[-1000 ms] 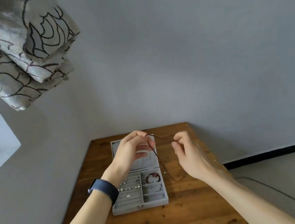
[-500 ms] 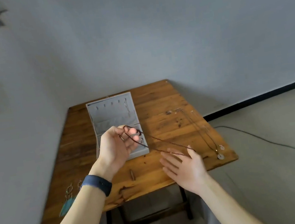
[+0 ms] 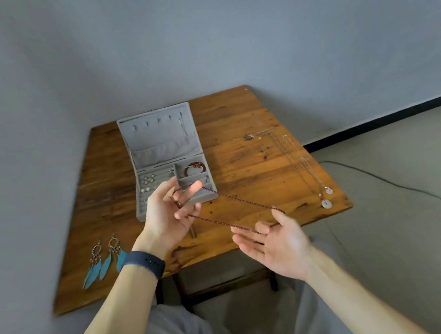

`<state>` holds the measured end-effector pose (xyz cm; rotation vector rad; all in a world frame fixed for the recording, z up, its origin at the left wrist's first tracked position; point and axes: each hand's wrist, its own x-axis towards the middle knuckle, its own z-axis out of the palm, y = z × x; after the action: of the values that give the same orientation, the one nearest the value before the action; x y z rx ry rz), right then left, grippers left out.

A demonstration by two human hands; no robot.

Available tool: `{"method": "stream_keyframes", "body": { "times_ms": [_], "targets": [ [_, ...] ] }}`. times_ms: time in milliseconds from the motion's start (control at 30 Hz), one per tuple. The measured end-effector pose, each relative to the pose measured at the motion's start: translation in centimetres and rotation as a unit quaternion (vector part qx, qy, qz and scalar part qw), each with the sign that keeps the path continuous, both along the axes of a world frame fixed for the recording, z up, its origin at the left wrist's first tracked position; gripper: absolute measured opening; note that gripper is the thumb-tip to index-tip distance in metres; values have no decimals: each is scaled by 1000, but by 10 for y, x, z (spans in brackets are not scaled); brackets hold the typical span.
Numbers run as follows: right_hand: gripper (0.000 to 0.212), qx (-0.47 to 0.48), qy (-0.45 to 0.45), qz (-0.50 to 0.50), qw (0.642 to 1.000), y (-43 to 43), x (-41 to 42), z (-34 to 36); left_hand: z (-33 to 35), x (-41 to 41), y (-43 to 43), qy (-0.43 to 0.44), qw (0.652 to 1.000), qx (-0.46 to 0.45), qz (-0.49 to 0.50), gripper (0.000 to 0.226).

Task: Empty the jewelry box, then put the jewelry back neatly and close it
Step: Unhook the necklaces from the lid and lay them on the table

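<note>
Mid-frame, the left hand (image 3: 171,216) pinches the chain (image 3: 241,199) in curled fingers. The loop stretches lower right over the right hand's (image 3: 279,242) relaxed, uncurled fingers, below the open box (image 3: 158,136).

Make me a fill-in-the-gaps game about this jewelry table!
The jewelry box is ____, not closed.
____ feather earrings lie on the table.
The dark chain runs ____ the left hand and right hand.
The red bracelet lies ____ the box.
Missing words: open, two, between, inside.
</note>
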<state>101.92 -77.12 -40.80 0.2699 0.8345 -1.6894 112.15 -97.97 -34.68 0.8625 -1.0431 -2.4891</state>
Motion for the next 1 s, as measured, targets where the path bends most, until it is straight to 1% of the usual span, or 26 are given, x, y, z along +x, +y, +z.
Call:
{"method": "stream_keyframes", "body": {
  "times_ms": [33,67,100,167,233,267,367,433,500,567,600,667,767,833,900,1000],
  "targets": [
    [61,8,6,9,1000,-1,2,-2,-3,-1,-1,-8,1000,-6,-15,38],
    [60,22,15,16,1000,-2,4,-5,-5,-1,-2,-19,999,-9,-33,34],
    [55,41,31,24,998,-2,6,-7,-6,-2,-3,-28,998,-9,-47,26],
    [39,72,70,34,994,-2,9,-11,-7,-2,-3,-51,997,-5,-54,7],
    [23,83,109,34,990,-2,11,-13,-8,-1,-4,-67,996,-12,-59,6],
    [20,91,126,29,987,-2,11,-15,-8,0,-4,-68,996,-21,-58,7],
    [17,138,153,-13,978,-1,10,-20,-10,2,-7,-70,996,-48,-24,6],
    [16,167,189,-35,967,2,11,-24,-11,4,-11,-79,995,-58,-7,3],
    [14,194,243,-40,950,6,13,-29,-11,7,-16,-84,994,-72,-20,9],
    [17,198,275,-41,940,12,16,-33,-13,9,-21,-98,991,-88,-32,5],
    [16,188,278,-39,941,15,18,-34,-15,10,-23,-114,988,-93,-37,13],
    [6,167,279,-20,946,21,21,-38,-18,11,-26,-156,978,-124,-57,23],
    [17,162,282,47,944,31,23,-46,-18,11,-25,-210,951,-182,-133,20],
    [17,156,275,77,945,39,25,-51,-19,9,-25,-222,943,-192,-157,23],
    [16,159,268,85,946,48,25,-55,-21,6,-25,-223,942,-194,-157,30],
    [19,162,270,75,946,59,24,-61,-20,0,-24,-194,960,-164,-121,38]
  ]
}}
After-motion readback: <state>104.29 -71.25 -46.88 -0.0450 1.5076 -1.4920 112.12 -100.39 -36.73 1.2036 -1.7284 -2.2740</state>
